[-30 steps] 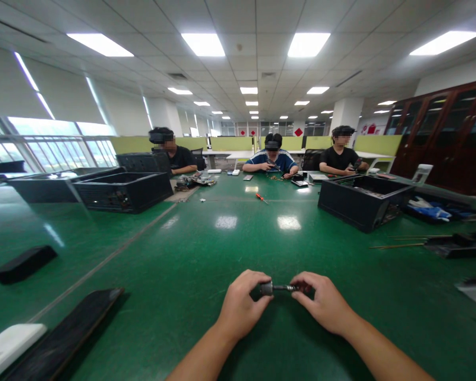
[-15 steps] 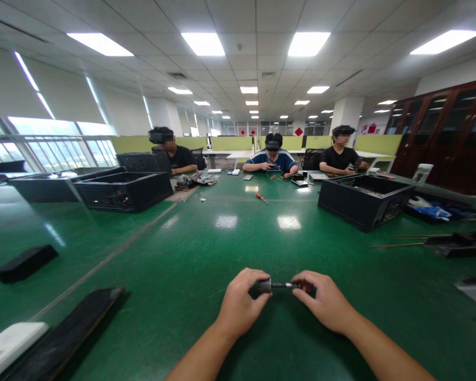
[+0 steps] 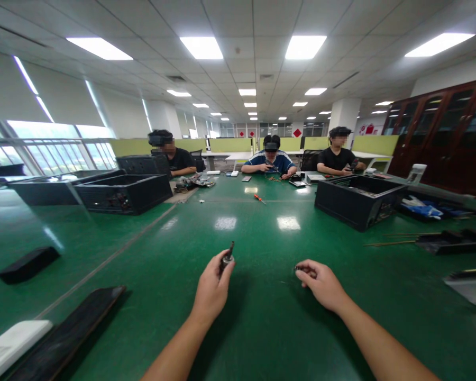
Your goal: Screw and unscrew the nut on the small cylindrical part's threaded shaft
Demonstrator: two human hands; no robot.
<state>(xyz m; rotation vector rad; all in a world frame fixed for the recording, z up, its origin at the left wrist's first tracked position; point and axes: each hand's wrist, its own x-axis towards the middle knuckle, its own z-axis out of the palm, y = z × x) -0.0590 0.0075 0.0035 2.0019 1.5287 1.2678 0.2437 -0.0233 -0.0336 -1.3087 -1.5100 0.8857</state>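
Note:
My left hand (image 3: 215, 288) is wrapped round a small metal cylinder with a thin dark shaft (image 3: 230, 250), which points up and away from me. Its lower end is hidden in my fingers. To the right, apart from it, my right hand (image 3: 321, 283) has thumb and fingers pinched together. A small dark piece (image 3: 297, 269) shows at those fingertips, too small to name. Both hands are above the green tabletop (image 3: 262, 328).
An orange screwdriver (image 3: 258, 199) lies further back. Dark computer cases stand left (image 3: 122, 193) and right (image 3: 359, 201). A black board (image 3: 69, 333), a white block (image 3: 18, 341) and a black block (image 3: 28, 264) lie at left. Three people sit across the table, one in blue (image 3: 269, 161).
My hands have moved apart. The cylinder and shaft, which lay level between both hands, now tilt upward in my left hand alone; my right hand has come off the shaft's end.

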